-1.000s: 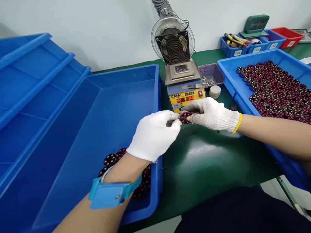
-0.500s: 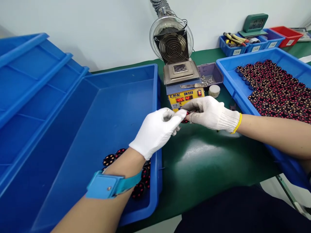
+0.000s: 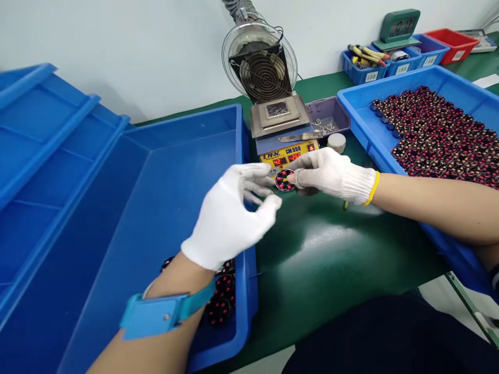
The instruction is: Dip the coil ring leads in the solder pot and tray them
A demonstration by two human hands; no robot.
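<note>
Head view, near to far.

Item 1: blue wrist strap (image 3: 158,314) on the left forearm, lowest in frame, over the near end of the large blue tray (image 3: 163,156).

Item 2: finished coil discs (image 3: 222,296), black with red windings, lying in the near right corner of that tray, partly hidden under the left wrist.

Item 3: left hand (image 3: 230,215), in a smooth white glove, raised over the tray's right rim. Fingers loosely spread and curled, thumb apart from them, nothing held. Its fingertips come just short of the coil disc.

Item 4: coil disc (image 3: 284,179), round, dark, with red windings set about its face. Held above the green surface (image 3: 331,249), just in front of the solder pot, at the tips of the right hand and to the right of the left hand's fingers; not touching the left hand.

Item 5: right hand (image 3: 331,174), in a knitted white glove with a yellow cuff, thumb and forefinger pinching the disc at its right edge.

Item 6: solder pot (image 3: 281,132), yellow front with red digit displays, square bath on top.

Item 7: small purple tray (image 3: 331,111) just right of the pot, a metal blade lying at its front edge; white round tin (image 3: 337,141) beside it.

Item 8: blue tray (image 3: 362,111) at right, heaped with red-and-black coils (image 3: 436,135).

Item 9: fume extractor fan (image 3: 262,65) behind the pot.

Item 10: small blue bins (image 3: 364,72) with tools, red bin (image 3: 454,44) and green clock (image 3: 399,28) against the far wall.
</note>
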